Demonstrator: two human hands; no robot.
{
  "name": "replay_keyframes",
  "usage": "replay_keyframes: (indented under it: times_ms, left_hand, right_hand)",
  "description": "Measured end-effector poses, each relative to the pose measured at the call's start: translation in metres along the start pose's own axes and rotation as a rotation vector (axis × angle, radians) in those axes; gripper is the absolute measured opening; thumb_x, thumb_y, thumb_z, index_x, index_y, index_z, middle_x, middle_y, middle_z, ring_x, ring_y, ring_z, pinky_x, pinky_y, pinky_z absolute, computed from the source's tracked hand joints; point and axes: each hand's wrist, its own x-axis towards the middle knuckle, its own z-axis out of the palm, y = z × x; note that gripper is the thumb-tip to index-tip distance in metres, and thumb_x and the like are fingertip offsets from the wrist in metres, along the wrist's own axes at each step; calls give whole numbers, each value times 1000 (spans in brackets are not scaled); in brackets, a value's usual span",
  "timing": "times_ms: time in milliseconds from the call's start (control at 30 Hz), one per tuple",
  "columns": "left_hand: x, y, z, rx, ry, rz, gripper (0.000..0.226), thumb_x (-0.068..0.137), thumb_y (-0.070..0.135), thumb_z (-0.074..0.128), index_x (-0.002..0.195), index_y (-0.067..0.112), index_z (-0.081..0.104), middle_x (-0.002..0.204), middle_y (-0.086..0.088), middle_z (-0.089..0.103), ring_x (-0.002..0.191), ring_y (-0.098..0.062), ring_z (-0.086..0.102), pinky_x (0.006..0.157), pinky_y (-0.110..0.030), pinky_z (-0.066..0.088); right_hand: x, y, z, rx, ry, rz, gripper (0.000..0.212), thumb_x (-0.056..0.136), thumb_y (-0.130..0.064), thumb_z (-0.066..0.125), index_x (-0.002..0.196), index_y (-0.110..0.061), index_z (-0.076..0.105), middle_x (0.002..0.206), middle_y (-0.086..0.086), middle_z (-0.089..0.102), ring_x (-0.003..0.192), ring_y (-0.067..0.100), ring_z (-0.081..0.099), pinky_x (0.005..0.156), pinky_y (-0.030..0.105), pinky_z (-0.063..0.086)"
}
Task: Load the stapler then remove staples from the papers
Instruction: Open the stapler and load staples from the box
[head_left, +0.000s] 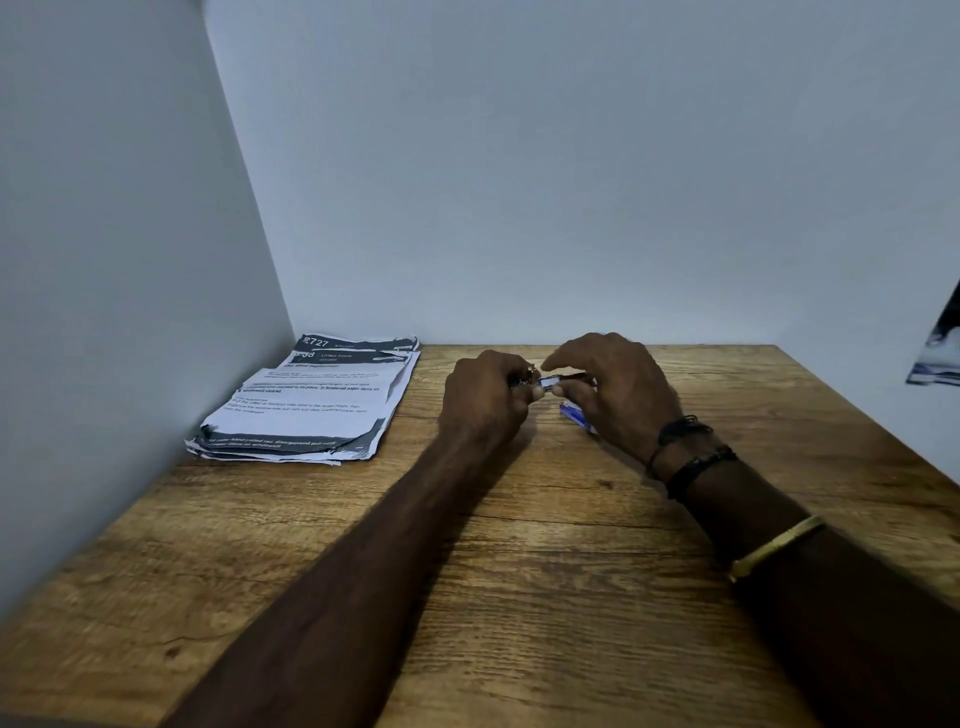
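The wooden table (519, 571) lies under the grip, and the stack of printed papers (311, 405) rests well to the left of it, in the corner by the walls. The left hand (483, 400) is curled around one end of the small stapler (550, 383), just above the table, and the right hand (618, 395) pinches the other end between thumb and bent fingers. A blue staple box (574, 414) lies just below the grip, partly under the right hand.
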Motion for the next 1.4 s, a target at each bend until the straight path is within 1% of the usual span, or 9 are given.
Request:
replay_keyframes:
  times_ms: [333, 500, 600, 767, 900, 1033, 1133, 1333, 1400]
  left_hand:
    - [3, -5, -3, -9, 20, -15, 25, 86, 31, 78, 109, 20, 80, 102, -2, 79, 93, -15, 70, 81, -28, 52]
    - [5, -7, -3, -35, 25, -24, 25, 86, 29, 78, 109, 19, 80, 101, -3, 80, 88, -12, 66, 77, -25, 44]
    - [6, -8, -3, -51, 32, -32, 25, 85, 28, 79, 108, 19, 80, 101, -2, 80, 91, -13, 68, 81, -27, 49]
    - [6, -9, -4, -64, 9, -15, 23, 87, 28, 78, 107, 18, 81, 99, -3, 80, 91, -17, 69, 80, -28, 51]
    - [5, -7, -4, -88, -25, 32, 22, 93, 26, 70, 109, 16, 80, 103, -4, 80, 95, -21, 69, 84, -36, 54]
    - [3, -6, -2, -90, -43, 69, 27, 96, 23, 65, 120, 17, 75, 119, -4, 76, 110, -19, 66, 92, -28, 47]
    - [4, -8, -1, -43, -55, 101, 29, 98, 23, 63, 125, 18, 73, 119, -6, 74, 112, -22, 64, 85, -24, 40]
    - [9, -7, 1, 211, -130, 205, 36, 103, 27, 51, 138, 32, 62, 108, -13, 65, 105, -32, 59, 86, -43, 48]
    - [9, -8, 1, 211, -125, 211, 37, 102, 26, 54, 137, 31, 62, 108, -13, 67, 104, -32, 60, 85, -41, 48]
  right_hand:
    - [0, 5, 0, -85, -25, 23, 14, 92, -29, 68, 101, -27, 79, 122, -2, 70, 115, 26, 58, 92, 39, 37]
    - [-1, 13, -3, -35, -5, 42, 12, 88, -23, 73, 98, -22, 79, 110, 1, 73, 108, 26, 63, 90, 41, 48]
    - [-1, 17, -2, 37, 41, 77, 11, 88, -20, 74, 98, -20, 78, 105, 2, 74, 101, 23, 66, 86, 38, 51]
    - [0, 21, 1, 71, 33, 85, 7, 89, -19, 73, 95, -21, 77, 85, 3, 73, 82, 22, 64, 74, 34, 48]
    - [2, 23, 0, 75, 48, 88, 6, 89, -15, 73, 93, -17, 76, 84, 6, 71, 80, 23, 61, 72, 33, 44]
    - [3, 21, 0, 89, 54, 86, 6, 88, -12, 73, 92, -16, 76, 84, 7, 69, 81, 25, 61, 73, 36, 45]
    - [2, 19, -1, 102, 58, 85, 7, 88, -12, 73, 91, -17, 77, 82, 7, 67, 80, 26, 61, 73, 37, 46]
    - [3, 15, -3, 106, 62, 83, 7, 87, -13, 74, 91, -16, 79, 83, 9, 69, 81, 28, 62, 75, 39, 48]
    - [3, 14, -4, 110, 65, 78, 7, 86, -12, 75, 91, -16, 79, 83, 9, 70, 81, 27, 62, 76, 40, 49]
